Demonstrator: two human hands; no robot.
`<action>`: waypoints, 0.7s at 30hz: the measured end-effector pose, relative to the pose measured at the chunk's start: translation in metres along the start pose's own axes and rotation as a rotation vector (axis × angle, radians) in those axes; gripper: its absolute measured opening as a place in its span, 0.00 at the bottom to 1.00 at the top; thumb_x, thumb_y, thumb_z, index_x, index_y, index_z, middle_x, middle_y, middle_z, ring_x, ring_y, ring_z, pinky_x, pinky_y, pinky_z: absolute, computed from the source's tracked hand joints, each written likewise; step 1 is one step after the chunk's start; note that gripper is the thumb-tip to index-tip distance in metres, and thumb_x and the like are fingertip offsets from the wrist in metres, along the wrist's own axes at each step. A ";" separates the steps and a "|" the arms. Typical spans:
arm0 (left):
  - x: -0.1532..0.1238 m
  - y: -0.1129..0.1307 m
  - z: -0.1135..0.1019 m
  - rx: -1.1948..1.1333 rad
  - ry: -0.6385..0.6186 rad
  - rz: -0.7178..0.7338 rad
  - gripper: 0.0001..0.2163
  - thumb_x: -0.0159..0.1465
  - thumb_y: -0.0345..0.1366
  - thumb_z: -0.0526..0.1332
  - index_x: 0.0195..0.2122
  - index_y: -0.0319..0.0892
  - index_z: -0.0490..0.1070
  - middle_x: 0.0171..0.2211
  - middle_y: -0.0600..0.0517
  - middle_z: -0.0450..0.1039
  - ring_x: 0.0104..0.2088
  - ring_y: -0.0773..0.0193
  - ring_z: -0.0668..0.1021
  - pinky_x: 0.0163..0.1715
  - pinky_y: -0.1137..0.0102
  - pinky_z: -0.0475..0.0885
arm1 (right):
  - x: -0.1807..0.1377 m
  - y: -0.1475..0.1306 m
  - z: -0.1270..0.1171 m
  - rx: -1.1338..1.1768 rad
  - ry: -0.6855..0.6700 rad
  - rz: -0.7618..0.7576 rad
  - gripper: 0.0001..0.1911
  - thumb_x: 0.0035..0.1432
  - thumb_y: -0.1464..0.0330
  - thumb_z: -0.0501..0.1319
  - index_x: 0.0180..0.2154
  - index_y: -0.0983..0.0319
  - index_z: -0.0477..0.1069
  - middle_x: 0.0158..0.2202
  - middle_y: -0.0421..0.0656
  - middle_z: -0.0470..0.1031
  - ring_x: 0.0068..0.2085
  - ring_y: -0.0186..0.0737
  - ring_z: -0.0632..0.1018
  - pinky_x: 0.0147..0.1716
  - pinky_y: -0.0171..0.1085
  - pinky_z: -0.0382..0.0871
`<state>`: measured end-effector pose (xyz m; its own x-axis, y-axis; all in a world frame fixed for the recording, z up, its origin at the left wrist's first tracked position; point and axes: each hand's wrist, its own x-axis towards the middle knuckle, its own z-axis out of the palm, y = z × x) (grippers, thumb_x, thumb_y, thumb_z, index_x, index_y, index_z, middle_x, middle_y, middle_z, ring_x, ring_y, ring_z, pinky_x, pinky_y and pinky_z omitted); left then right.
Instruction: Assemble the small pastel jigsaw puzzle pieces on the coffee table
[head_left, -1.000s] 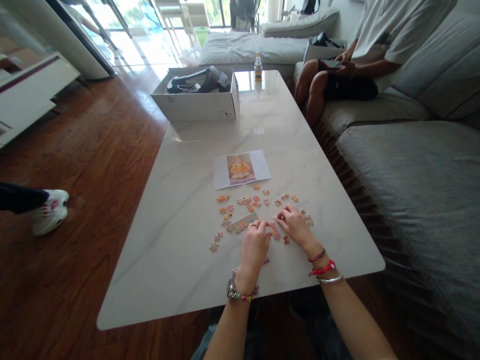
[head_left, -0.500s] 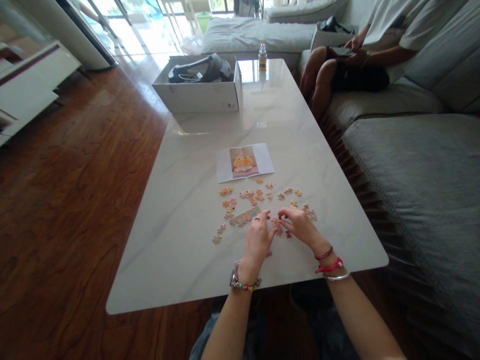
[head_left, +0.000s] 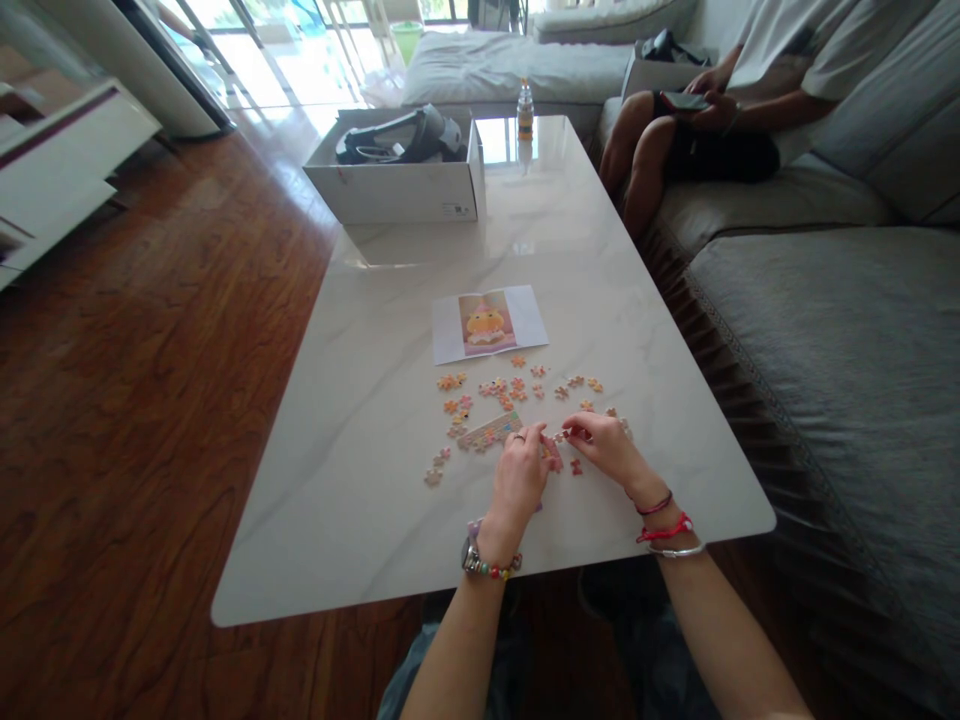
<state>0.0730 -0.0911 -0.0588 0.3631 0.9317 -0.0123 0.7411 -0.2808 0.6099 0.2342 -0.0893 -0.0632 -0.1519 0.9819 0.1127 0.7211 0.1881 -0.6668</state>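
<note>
My left hand (head_left: 519, 475) rests on the table with fingers curled, its thumb and fingertips against a small joined cluster of pink jigsaw pieces (head_left: 553, 456). Just to the right, my right hand (head_left: 604, 446) is closed in a pinch on a small, dark-reddish jigsaw piece (head_left: 568, 434), mostly hidden by the fingertips. A loose red piece (head_left: 576, 467) lies below that hand. Left of my left hand is a joined strip of pieces (head_left: 487, 433). A purple section (head_left: 474, 530) shows partly beneath my left wrist.
Scattered loose pieces (head_left: 518, 384) lie beyond my hands. Behind them is a paper sheet with a printed picture (head_left: 486, 325). A white box (head_left: 397, 195) holding a dark device and a bottle (head_left: 525, 112) stand at the table's far end. A person (head_left: 712, 120) sits on the sofa at right.
My right hand has shifted slightly right, away from my left hand. The left fingers have spread a little over the pink cluster, which shows more now.
</note>
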 end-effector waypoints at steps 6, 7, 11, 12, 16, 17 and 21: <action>0.001 0.004 0.001 0.011 0.031 0.032 0.15 0.55 0.28 0.56 0.44 0.43 0.63 0.38 0.49 0.67 0.41 0.62 0.69 0.41 0.66 0.67 | -0.003 0.003 -0.008 0.080 -0.020 0.018 0.08 0.48 0.76 0.57 0.32 0.63 0.71 0.31 0.42 0.74 0.29 0.32 0.73 0.32 0.32 0.67; 0.002 0.005 0.002 0.021 0.026 0.043 0.14 0.55 0.28 0.56 0.43 0.43 0.64 0.38 0.49 0.68 0.40 0.62 0.69 0.40 0.67 0.68 | -0.004 0.004 -0.010 0.085 -0.013 0.024 0.08 0.48 0.75 0.57 0.33 0.63 0.71 0.31 0.42 0.74 0.30 0.33 0.74 0.32 0.32 0.67; 0.003 0.006 0.004 0.064 -0.011 0.044 0.10 0.56 0.27 0.55 0.38 0.43 0.66 0.36 0.50 0.68 0.39 0.63 0.69 0.38 0.69 0.68 | -0.003 0.009 -0.014 0.060 -0.008 -0.010 0.07 0.50 0.73 0.57 0.34 0.62 0.71 0.33 0.43 0.72 0.32 0.33 0.73 0.34 0.33 0.67; 0.003 0.006 0.004 0.070 -0.015 0.042 0.09 0.56 0.27 0.55 0.38 0.43 0.66 0.36 0.50 0.68 0.38 0.63 0.69 0.38 0.69 0.68 | -0.003 0.010 -0.013 0.043 -0.024 -0.039 0.07 0.49 0.73 0.58 0.34 0.62 0.71 0.35 0.43 0.72 0.34 0.34 0.73 0.35 0.34 0.67; 0.003 0.007 0.004 0.052 0.008 0.038 0.10 0.57 0.29 0.54 0.40 0.43 0.66 0.36 0.49 0.68 0.39 0.63 0.69 0.39 0.68 0.67 | -0.003 0.009 -0.004 -0.093 -0.103 -0.109 0.05 0.49 0.74 0.58 0.31 0.62 0.70 0.36 0.45 0.69 0.39 0.37 0.71 0.40 0.37 0.65; 0.002 0.008 0.002 0.029 0.027 0.038 0.09 0.58 0.29 0.53 0.40 0.43 0.66 0.37 0.49 0.68 0.39 0.63 0.70 0.40 0.67 0.67 | -0.004 0.008 -0.002 -0.128 -0.112 -0.108 0.04 0.50 0.74 0.58 0.30 0.62 0.70 0.36 0.45 0.68 0.39 0.38 0.71 0.40 0.38 0.65; 0.009 0.006 -0.006 -0.174 0.105 0.012 0.08 0.57 0.33 0.54 0.38 0.42 0.67 0.36 0.49 0.69 0.38 0.63 0.72 0.39 0.66 0.68 | 0.004 -0.003 -0.001 -0.163 -0.071 -0.113 0.01 0.50 0.71 0.59 0.29 0.63 0.68 0.33 0.45 0.70 0.39 0.40 0.71 0.38 0.40 0.66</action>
<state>0.0773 -0.0829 -0.0510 0.3035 0.9500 0.0731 0.6247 -0.2563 0.7376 0.2326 -0.0858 -0.0599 -0.2808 0.9517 0.1243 0.7958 0.3033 -0.5241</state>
